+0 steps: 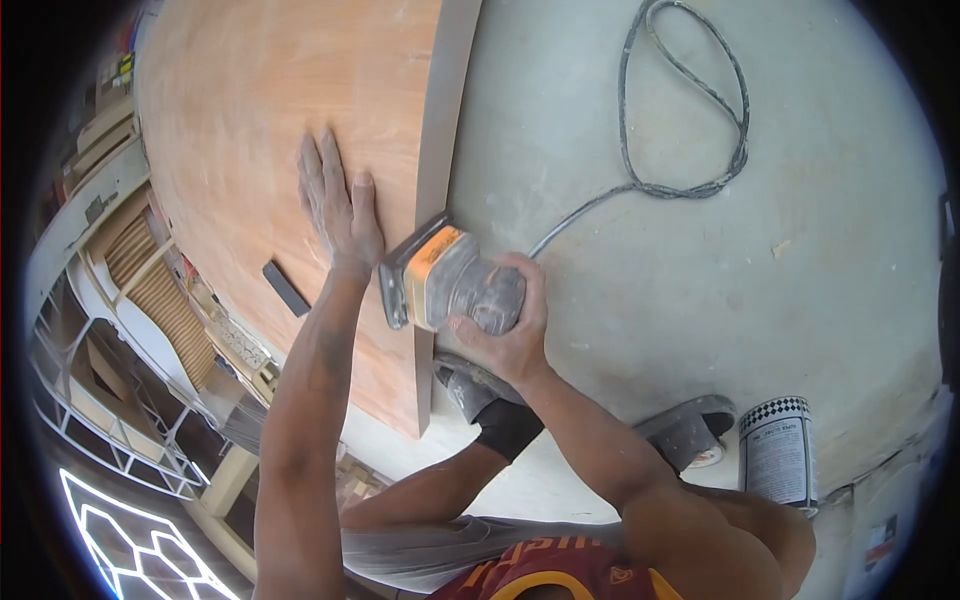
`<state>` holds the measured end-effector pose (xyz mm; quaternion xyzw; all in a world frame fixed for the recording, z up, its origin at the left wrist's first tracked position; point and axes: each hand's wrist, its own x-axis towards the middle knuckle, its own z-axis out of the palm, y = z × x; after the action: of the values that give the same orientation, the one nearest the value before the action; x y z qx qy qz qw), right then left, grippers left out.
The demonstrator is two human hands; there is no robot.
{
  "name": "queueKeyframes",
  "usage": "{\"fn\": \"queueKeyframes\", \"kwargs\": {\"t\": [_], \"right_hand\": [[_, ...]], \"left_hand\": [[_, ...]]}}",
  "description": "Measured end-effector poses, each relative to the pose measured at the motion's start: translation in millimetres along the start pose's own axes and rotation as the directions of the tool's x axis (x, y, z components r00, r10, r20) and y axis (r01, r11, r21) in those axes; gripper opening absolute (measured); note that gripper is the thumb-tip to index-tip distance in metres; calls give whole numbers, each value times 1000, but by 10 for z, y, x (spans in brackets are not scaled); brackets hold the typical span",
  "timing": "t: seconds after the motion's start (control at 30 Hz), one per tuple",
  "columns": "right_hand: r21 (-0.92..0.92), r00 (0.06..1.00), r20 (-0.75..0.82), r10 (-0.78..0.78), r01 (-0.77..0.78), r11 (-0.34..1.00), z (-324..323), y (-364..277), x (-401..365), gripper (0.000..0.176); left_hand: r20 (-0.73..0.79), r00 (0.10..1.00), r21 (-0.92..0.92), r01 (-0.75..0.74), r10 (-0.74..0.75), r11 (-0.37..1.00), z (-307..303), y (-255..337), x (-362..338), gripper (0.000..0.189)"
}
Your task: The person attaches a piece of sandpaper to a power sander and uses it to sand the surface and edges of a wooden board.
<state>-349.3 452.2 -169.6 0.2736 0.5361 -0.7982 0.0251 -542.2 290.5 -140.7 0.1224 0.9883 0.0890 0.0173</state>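
My right hand (520, 335) grips an electric sander (445, 280), grey and orange and coated in dust, its fingers wrapped round the rounded top. The sander is tipped on its side, with its flat pad at the edge of a large reddish wooden panel (270, 90). On the panel's broad face rests my left hand (343, 210), palm down, fingers stretched out, holding nothing. A small black block (286, 288) lies on the same face, left of my left forearm.
From the sander a dusty cord (590, 208) runs to a loose loop on the grey floor (820, 250). A labelled tin can (778, 455) stands at lower right, near my shoe (685, 430). Wooden furniture frames (150, 290) fill the left side, above a lit hexagon-pattern lamp (140, 540).
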Motion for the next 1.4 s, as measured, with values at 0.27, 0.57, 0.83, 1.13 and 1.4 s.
{"fn": "queueKeyframes", "kwargs": {"t": [0.27, 0.57, 0.83, 1.13, 1.4], "right_hand": [[37, 980, 1, -201, 201, 979, -243, -468, 1196, 82], [-121, 934, 124, -336, 351, 929, -258, -223, 690, 83], [197, 954, 88, -285, 264, 944, -328, -604, 1370, 81], [-172, 869, 138, -476, 494, 852, -285, -340, 849, 86], [159, 913, 49, -404, 392, 906, -364, -847, 1838, 79]], "left_hand": [[-21, 997, -10, -78, 77, 997, 43, -84, -14, 71], [-56, 998, 18, -40, 41, 999, 68, -110, -22, 71], [-78, 993, -31, -92, 89, 995, 49, -103, -48, 71], [-63, 997, 28, -34, 35, 999, 54, -112, -51, 68], [-44, 997, 77, -65, 69, 995, -9, -77, -34, 69]]}}
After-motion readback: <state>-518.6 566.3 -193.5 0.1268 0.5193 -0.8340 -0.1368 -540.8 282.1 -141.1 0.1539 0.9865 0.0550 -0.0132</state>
